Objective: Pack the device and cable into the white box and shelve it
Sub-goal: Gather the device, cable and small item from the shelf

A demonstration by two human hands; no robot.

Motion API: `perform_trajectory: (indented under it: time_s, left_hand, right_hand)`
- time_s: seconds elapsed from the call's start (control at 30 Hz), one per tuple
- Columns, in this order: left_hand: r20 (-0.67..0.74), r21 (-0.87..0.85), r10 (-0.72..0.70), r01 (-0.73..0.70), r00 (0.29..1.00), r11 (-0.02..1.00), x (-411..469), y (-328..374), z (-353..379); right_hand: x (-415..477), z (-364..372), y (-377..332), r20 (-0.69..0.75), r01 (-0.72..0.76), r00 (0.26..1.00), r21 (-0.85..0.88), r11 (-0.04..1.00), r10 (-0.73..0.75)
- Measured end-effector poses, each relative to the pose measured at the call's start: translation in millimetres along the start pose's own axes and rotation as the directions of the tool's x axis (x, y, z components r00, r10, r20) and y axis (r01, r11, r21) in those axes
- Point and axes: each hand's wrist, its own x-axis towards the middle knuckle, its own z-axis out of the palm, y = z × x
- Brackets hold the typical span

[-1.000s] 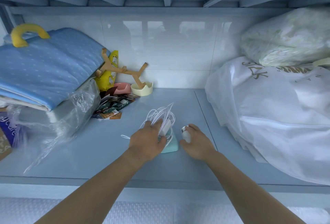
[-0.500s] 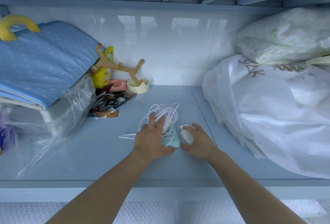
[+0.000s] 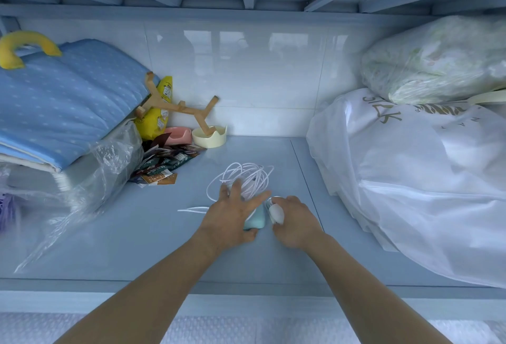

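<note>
A loose coil of white cable (image 3: 246,176) lies on the pale blue shelf (image 3: 164,234), with one end trailing left. My left hand (image 3: 230,217) lies over the coil's near side with fingers spread and straight. Its palm covers part of a pale teal object (image 3: 257,220), and the thumb sits at that object's near end. My right hand (image 3: 295,223) is right beside it and grips a small white device (image 3: 276,212) with a shiny tip, touching the teal object's right side. No white box is in sight.
Folded blue bedding (image 3: 68,108) over a clear plastic bag (image 3: 104,168) fills the left. Sachets (image 3: 164,168), a pink dish and a cream cup with a wooden stand (image 3: 209,138) sit at the back. A large white bag (image 3: 424,179) and a second bag (image 3: 438,61) crowd the right.
My left hand's fingers, curled over the cable a second ago, have spread flat. My right hand has closed in against the teal object with the white device.
</note>
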Motion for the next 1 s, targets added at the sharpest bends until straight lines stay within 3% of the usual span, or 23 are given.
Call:
perform_trajectory:
  time_s: [0.2,0.6,0.9,1.0]
  left_hand:
    - [0.040,0.050,-0.006,0.004,0.999,0.999,5,-2,-1]
    - [0.068,0.060,-0.049,0.045,0.997,0.997,17,3,2]
    - [-0.038,-0.226,-0.188,0.175,0.981,0.958,13,11,6]
    - [-0.035,-0.181,-0.156,0.148,0.987,0.972,16,10,5]
  right_hand:
    - [-2,4,7,-0.063,0.004,0.998,-0.212,0.977,-0.017]
    - [5,-6,21,-0.016,0.050,0.999,-0.059,0.997,-0.051]
    - [7,-7,20,-0.072,0.111,0.991,-0.015,0.994,-0.112]
    - [5,-8,22,-0.065,0.109,0.992,-0.009,0.994,-0.109]
